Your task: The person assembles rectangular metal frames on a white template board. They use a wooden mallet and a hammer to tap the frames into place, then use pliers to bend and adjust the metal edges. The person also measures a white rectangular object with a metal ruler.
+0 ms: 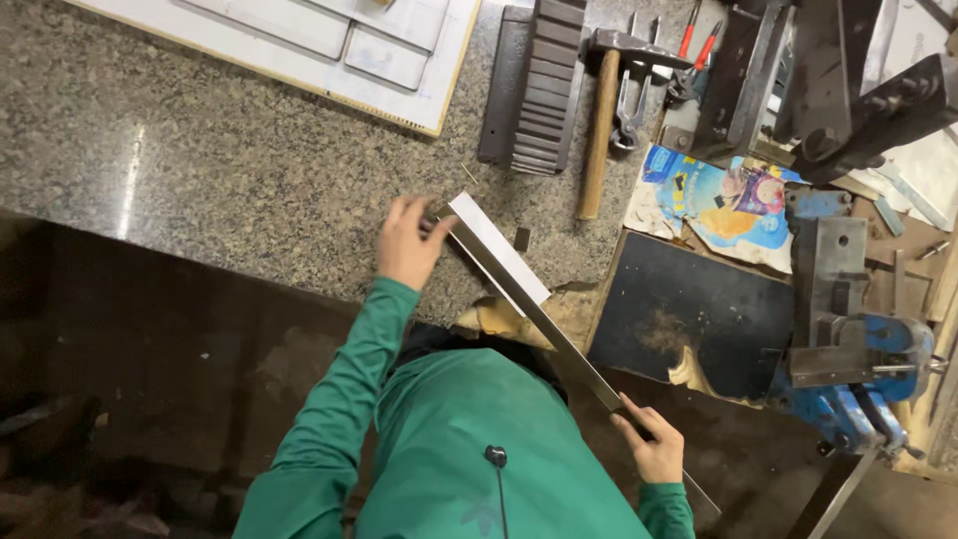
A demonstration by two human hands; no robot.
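the person is holding a long metal strip (559, 344) at both ends, running diagonally from the speckled stone surface (249, 170) down past the front edge toward the body. the left hand (407, 243) is pressing on the far end, fingers curled over it where it meets a flat white bar (497, 250) lying alongside, so that grip is closed on the strip. the right hand (654, 447) is pinching the strip near its near end, which is hanging out over the floor, well off the surface.

to handle this well, it seems wise to be keeping the far end pinned flat so the strip is not pivoting, and to be supporting the overhanging end level, since a thin strip like this probably flexes and its edges may be sharp.

a hammer (604, 110), a dark ribbed block (544, 85), pliers with red handles (689, 55) and a blue vise (858, 359) are lying well apart from the hands.
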